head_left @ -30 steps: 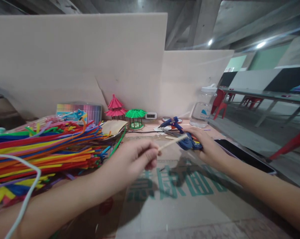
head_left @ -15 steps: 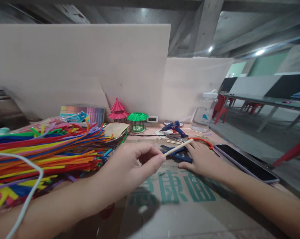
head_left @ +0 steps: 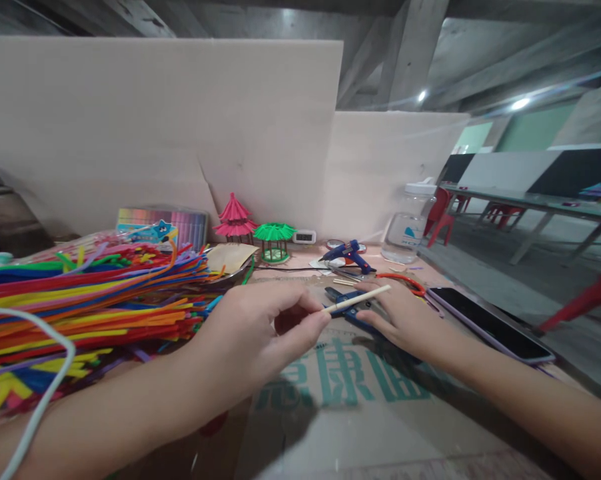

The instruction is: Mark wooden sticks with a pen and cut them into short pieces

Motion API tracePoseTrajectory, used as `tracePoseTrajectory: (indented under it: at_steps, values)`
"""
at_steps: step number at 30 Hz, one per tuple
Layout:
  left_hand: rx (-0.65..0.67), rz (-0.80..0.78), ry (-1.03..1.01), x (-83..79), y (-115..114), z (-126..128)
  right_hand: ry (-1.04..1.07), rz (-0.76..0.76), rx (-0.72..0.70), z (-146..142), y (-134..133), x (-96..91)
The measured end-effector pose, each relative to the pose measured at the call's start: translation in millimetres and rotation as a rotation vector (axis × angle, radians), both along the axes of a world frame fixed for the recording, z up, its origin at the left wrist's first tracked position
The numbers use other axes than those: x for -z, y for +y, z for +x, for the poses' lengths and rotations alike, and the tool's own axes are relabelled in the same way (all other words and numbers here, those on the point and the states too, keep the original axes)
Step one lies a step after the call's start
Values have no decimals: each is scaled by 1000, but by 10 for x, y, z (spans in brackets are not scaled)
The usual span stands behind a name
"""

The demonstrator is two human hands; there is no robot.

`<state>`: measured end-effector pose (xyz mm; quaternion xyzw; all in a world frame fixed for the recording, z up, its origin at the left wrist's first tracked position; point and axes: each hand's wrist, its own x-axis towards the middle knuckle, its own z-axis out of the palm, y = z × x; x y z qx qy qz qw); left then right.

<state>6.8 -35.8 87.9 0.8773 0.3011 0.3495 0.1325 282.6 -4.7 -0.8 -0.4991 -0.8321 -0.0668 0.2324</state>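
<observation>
My left hand pinches a thin pale wooden stick between thumb and fingertips, its free end pointing right. Beyond the stick, a pair of blue-handled pliers lies on the cardboard, jaws toward the left. My right hand is closed over the pliers' handles, its thumb on the near side; the palm hides part of them. Behind that hand are orange-handled scissors. A blue glue gun rests farther back, beside a few short sticks.
Colourful pipe cleaners are heaped at left, with a white cable in front. A pink pagoda model, a green-roofed model, and a small clock stand at the back. A bottle and phone are at right.
My right hand has closed around the pliers' handles, and the pliers have turned slightly. The stick in my left hand has tilted flatter.
</observation>
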Motion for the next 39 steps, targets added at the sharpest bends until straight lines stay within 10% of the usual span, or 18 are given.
tracePoseTrajectory:
  at_steps: [11, 24, 39]
  values:
    - [38, -90, 46, 84, 176, 5, 102, 142, -84, 20, -121, -218]
    - [16, 615, 210, 295, 102, 10, -122, 382, -340, -385, -472, -472]
    - [-1, 732, 202, 226, 21, -12, 35, 445, -306, -587, -593, -472]
